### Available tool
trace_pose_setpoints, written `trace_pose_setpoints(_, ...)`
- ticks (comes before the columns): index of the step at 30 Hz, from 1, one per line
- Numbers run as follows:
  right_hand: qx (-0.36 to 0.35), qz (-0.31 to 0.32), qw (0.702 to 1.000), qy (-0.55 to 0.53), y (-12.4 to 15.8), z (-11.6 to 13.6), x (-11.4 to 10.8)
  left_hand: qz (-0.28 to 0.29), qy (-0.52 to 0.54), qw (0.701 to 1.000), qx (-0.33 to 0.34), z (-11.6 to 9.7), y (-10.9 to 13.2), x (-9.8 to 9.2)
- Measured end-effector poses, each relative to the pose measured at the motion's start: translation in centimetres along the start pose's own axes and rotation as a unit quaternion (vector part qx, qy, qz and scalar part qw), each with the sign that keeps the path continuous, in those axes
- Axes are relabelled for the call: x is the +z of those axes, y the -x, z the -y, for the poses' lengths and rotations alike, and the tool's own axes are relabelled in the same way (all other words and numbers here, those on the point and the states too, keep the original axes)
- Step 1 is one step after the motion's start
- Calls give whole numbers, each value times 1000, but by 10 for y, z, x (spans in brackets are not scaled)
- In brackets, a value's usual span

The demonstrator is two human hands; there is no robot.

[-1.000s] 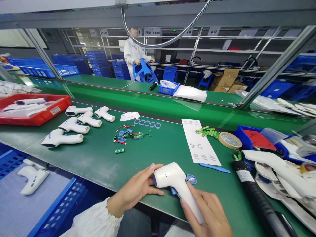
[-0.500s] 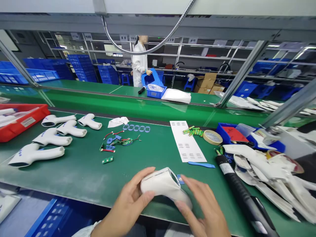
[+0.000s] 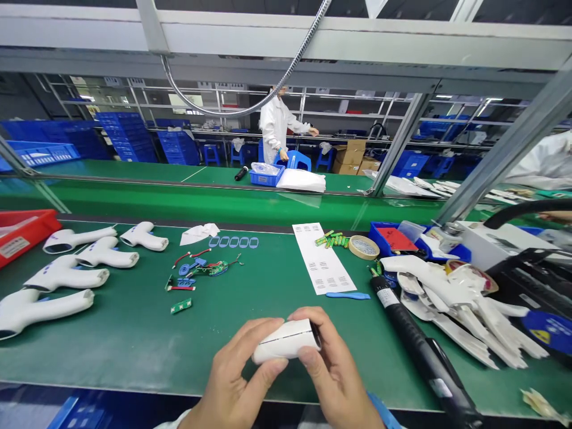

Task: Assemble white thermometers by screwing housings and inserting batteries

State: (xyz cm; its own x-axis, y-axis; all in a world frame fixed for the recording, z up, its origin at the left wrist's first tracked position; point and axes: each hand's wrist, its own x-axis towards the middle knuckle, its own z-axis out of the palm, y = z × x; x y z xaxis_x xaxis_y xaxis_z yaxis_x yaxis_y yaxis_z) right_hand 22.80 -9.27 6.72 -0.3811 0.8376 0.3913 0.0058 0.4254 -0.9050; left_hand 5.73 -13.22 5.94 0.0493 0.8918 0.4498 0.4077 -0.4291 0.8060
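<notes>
Low in the middle of the head view, my left hand (image 3: 243,372) and my right hand (image 3: 333,369) grip a white gun-shaped plastic housing (image 3: 288,341) between them. A dark seam runs along its top, and its dark open end points right. My left fingers and thumb pinch the left end; my right fingers wrap around the open end with the thumb on the near side. The housing's handle is hidden from sight. Beyond my hands lie a small green circuit board (image 3: 181,306), a blue pry tool (image 3: 347,295) and a white label sheet (image 3: 322,262).
Several white gun-shaped housings (image 3: 105,252) lie left, beside a red bin (image 3: 27,235). Wired boards (image 3: 210,268), green batteries (image 3: 333,239) and a tape roll (image 3: 363,247) sit farther back. A black electric screwdriver (image 3: 413,336) and white shells (image 3: 465,298) are right. A co-worker (image 3: 274,128) stands across the bench.
My right hand has closed around the housing's open end, and the housing has turned so its seam faces up. The view has shifted right. The co-worker has stretched out an arm.
</notes>
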Motion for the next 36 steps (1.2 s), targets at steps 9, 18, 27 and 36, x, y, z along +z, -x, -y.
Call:
trace_pose_setpoints(9, 28, -23, 999, -9, -7, -1, 5, -85, -5, 996, -28, -7, 2, 11)
trace_pose_setpoints(18, 110, 154, 974, 121, 13, 5, -11, -16, -186, 982, 11, 2, 9, -30)
trace_pose_setpoints(27, 70, 121, 983, 117, 0, -4, -35, 209, -147, 945, -205, -13, -14, -21)
trace_pose_setpoints(36, -34, 3, 948, 317, -11, -49, -45, 90, 205, 922, -316, -7, -29, -18)
